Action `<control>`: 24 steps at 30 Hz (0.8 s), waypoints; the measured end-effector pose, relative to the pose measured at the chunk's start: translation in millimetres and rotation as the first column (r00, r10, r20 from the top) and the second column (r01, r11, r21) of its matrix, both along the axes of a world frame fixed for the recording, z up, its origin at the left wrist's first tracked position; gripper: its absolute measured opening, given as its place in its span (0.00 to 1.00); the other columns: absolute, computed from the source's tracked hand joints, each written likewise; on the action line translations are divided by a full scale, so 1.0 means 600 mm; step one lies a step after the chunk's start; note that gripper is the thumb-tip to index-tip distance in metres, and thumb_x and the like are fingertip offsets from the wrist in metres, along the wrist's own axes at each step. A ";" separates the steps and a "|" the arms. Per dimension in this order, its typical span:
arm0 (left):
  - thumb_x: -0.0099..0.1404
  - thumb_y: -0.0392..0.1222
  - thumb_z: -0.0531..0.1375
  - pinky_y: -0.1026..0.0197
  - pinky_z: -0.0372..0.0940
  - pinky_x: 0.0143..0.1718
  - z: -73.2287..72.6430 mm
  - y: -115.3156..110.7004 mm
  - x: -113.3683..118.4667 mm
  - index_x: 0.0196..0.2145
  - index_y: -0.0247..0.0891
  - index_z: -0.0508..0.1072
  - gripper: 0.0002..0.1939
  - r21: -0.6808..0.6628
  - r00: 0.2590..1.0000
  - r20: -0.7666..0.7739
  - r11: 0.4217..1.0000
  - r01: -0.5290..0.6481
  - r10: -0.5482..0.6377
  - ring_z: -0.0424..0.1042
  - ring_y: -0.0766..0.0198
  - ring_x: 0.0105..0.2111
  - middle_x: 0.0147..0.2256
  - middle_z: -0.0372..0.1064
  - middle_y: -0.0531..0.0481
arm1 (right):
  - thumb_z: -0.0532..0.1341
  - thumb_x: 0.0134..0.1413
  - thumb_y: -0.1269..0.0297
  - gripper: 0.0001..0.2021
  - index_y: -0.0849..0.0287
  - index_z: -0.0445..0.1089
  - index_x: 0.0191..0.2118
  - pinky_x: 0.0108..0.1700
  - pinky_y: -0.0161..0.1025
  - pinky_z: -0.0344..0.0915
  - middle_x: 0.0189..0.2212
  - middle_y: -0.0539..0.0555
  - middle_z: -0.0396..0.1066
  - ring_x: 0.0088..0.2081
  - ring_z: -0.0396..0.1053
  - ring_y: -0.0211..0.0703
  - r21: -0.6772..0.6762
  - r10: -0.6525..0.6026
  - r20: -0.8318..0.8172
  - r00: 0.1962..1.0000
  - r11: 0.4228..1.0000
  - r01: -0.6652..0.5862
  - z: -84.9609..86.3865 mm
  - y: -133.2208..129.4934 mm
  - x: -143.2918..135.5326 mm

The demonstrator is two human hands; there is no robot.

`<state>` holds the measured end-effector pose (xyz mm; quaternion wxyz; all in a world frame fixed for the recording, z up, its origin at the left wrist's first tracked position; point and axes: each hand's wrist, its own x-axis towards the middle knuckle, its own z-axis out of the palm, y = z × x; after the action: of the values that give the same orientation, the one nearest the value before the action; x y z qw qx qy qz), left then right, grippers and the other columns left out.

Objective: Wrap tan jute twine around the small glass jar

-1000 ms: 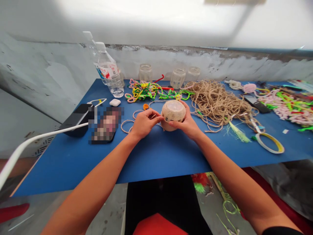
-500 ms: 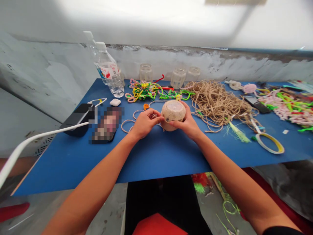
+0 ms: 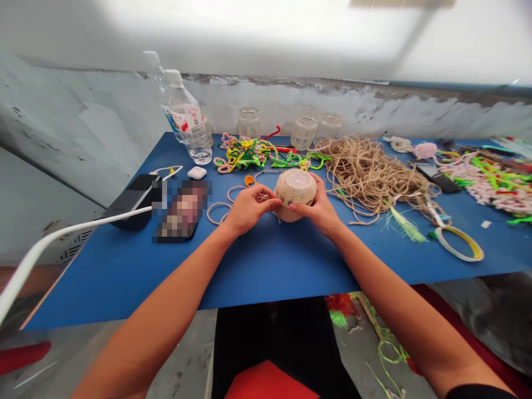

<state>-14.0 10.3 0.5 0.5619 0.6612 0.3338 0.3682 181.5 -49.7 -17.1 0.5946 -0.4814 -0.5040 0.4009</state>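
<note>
Twine ball [image 3: 295, 189] between hands, left hand [image 3: 246, 209] pinching, right hand [image 3: 316, 209] cupping it

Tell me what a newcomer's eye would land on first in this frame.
First, the twine-wrapped jar at the centre of the blue table, gripped by the right hand while the left hand pinches at its side. Next, the loose heap of jute twine just right of it, and the bright tangle of pipe cleaners behind, in front of the empty glass jars along the wall.
</note>
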 end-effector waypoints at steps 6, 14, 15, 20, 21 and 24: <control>0.47 0.60 0.75 0.59 0.69 0.36 0.005 -0.003 0.000 0.30 0.36 0.73 0.27 -0.014 1.000 -0.001 1.000 0.000 0.000 0.74 0.62 0.27 0.25 0.73 0.52 | 0.80 0.30 0.52 0.55 0.47 0.53 0.66 0.72 0.56 0.55 0.65 0.58 0.59 0.68 0.59 0.60 0.018 0.029 -0.023 0.999 0.999 -0.029 0.000 0.001 0.002; 0.49 0.62 0.74 0.58 0.69 0.36 0.002 -0.005 0.000 0.31 0.37 0.73 0.26 0.017 0.999 -0.048 1.000 0.007 -0.006 0.74 0.61 0.27 0.24 0.74 0.52 | 0.81 0.35 0.50 0.63 0.48 0.42 0.72 0.71 0.56 0.57 0.63 0.60 0.61 0.65 0.64 0.58 0.052 0.019 0.007 1.000 0.998 -0.019 -0.014 0.004 0.004; 0.49 0.62 0.74 0.58 0.69 0.36 0.002 -0.005 0.001 0.31 0.37 0.73 0.27 0.015 0.999 -0.044 1.000 0.009 -0.008 0.74 0.61 0.27 0.24 0.74 0.52 | 0.81 0.35 0.50 0.63 0.48 0.43 0.71 0.71 0.56 0.58 0.62 0.60 0.61 0.65 0.64 0.58 0.052 0.011 0.009 1.000 0.999 -0.012 -0.014 0.004 0.004; 0.49 0.62 0.73 0.58 0.70 0.36 0.001 -0.001 0.001 0.31 0.37 0.73 0.26 0.016 1.000 -0.015 1.000 0.013 -0.013 0.73 0.62 0.28 0.25 0.72 0.53 | 0.81 0.31 0.50 0.59 0.48 0.47 0.67 0.69 0.58 0.60 0.60 0.59 0.64 0.63 0.66 0.60 0.022 -0.017 -0.021 1.000 1.000 0.017 -0.004 0.004 0.000; 0.50 0.61 0.73 0.58 0.70 0.36 0.001 -0.001 0.001 0.31 0.36 0.73 0.26 0.023 1.000 -0.007 1.000 0.011 -0.011 0.73 0.63 0.28 0.25 0.72 0.53 | 0.81 0.30 0.51 0.59 0.49 0.48 0.66 0.69 0.58 0.60 0.59 0.59 0.64 0.62 0.66 0.60 0.018 -0.022 -0.031 0.999 1.000 0.023 -0.002 0.003 -0.001; 0.51 0.57 0.72 0.59 0.69 0.34 0.001 0.001 0.001 0.31 0.36 0.73 0.23 0.047 1.000 0.011 0.999 -0.003 0.003 0.72 0.64 0.27 0.26 0.72 0.53 | 0.80 0.29 0.52 0.55 0.49 0.49 0.61 0.68 0.58 0.61 0.58 0.60 0.65 0.61 0.67 0.60 0.016 -0.030 -0.044 0.999 0.999 0.031 0.004 0.002 -0.004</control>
<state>-13.4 10.7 1.3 0.5474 0.6718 0.3231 0.3804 178.9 -48.8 -14.6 0.6155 -0.4751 -0.4868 0.3980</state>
